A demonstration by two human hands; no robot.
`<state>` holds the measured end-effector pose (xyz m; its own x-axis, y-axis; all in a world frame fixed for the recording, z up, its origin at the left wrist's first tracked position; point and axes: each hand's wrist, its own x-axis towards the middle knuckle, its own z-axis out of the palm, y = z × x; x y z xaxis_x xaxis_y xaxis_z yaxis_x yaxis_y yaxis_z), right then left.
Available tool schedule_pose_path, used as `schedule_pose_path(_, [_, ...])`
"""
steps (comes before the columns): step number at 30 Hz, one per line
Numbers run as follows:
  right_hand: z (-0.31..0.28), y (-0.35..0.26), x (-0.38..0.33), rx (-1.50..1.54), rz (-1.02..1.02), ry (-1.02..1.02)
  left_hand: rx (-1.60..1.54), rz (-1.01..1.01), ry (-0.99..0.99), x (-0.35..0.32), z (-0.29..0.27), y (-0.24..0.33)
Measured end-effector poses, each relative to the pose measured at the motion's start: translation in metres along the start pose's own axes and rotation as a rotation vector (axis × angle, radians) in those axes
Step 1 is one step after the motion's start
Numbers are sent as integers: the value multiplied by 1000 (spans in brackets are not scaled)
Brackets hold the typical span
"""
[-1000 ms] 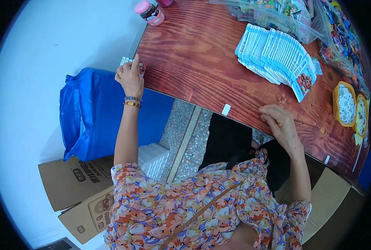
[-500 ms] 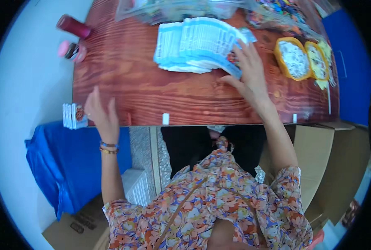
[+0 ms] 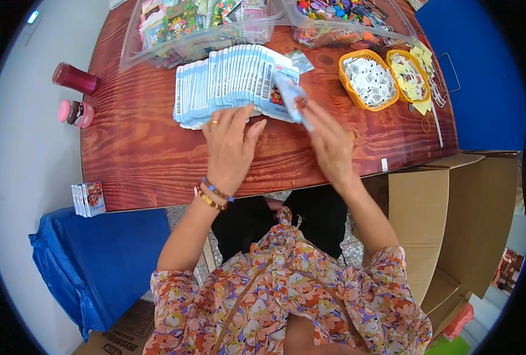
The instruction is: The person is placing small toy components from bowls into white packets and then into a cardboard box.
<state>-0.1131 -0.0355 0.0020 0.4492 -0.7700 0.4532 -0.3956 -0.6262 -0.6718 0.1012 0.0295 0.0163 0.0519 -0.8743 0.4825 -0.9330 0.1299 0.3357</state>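
A long overlapping row of thin blue-and-white printed packets (image 3: 221, 80) lies on the reddish wooden table. My right hand (image 3: 332, 145) is closed on one such packet (image 3: 289, 97), tilted up and blurred by motion at the row's right end. At the near edge of the row, my left hand (image 3: 230, 142) reaches with fingers stretched and thumb apart; whether its fingertips touch the packets I cannot tell. A small group of similar packets (image 3: 88, 199) stands at the table's left near corner.
Clear plastic bins (image 3: 198, 44) of colourful small goods stand at the back, another bin (image 3: 351, 32) beside them. Yellow baskets (image 3: 366, 106) with white and pale-yellow pieces sit right. A red cylinder (image 3: 75, 78) and pink-lidded jar (image 3: 76, 113) stand left. An open cardboard box (image 3: 419, 225) is right below the table.
My left hand has moved from the small group at the left corner to the long row. My right hand now has a packet lifted from the row's right end. The view has shifted.
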Motion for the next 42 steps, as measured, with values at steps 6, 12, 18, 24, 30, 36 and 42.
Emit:
schedule_pose_path(6, [6, -27, -30, -5, -271, -152, -1156, -596, -168, 0, 16, 7])
schedule_pose_path(12, [-34, -18, 19, 482, 429, -42, -1254, -546, -298, -9, 4, 24])
schedule_pose_path(18, [-33, 0, 19, 680, 534, -210, -130, -55, -149, -18, 8, 63])
schedule_pose_path(24, [-25, 1, 19, 587, 419, -126, -253, -182, -155, -20, 10, 60])
schedule_pose_path(30, [-12, -21, -13, 466, 374, 67, -435, -291, -60, -15, 17, 63])
schedule_pose_path(36, [-9, -11, -18, 533, 405, 89, -806, -499, -164, -20, 11, 66])
schedule_pose_path(42, [-29, 6, -16, 821, 261, -199, -1097, -577, -312, -24, -9, 59])
